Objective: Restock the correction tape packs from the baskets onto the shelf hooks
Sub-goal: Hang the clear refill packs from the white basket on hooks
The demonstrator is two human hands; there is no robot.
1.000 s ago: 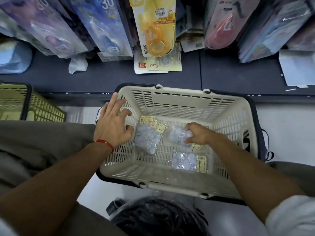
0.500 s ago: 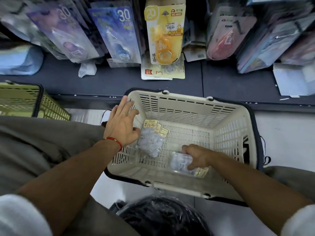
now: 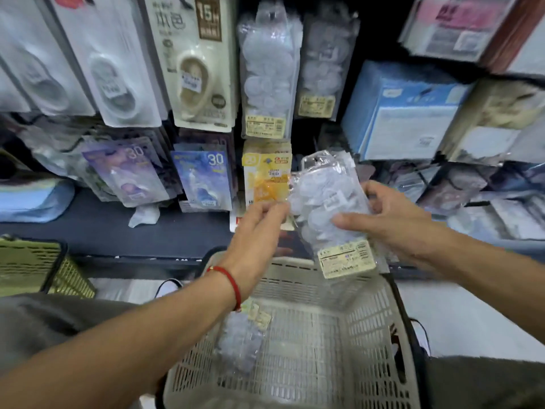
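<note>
Clear pack (image 3: 327,202) of correction tape is up in the air above the far rim of the cream basket (image 3: 383,335), tilted, hang-hole end toward the shelf. Right hand (image 3: 392,219) grips its right side, fingers curled behind, thumb across the front. Left hand (image 3: 259,231) pinches the pack's left edge with its fingertips — fingers nearly closed. Matching clear packs (image 3: 267,69) hang on a hook above, in the middle of the display; the hook itself is hidden.

One more pack (image 3: 239,340) lies at the basket's near-left corner, partly under the left forearm. A green basket (image 3: 35,270) sits at the left edge of view.

Risks, as I judge them: the film looks slippery and crumpled — a loose pinch could drop it back into the basket. The hang hole is small and floppy; a tilted approach may miss the hook, tear the hole, or knock hanging stock off.
</note>
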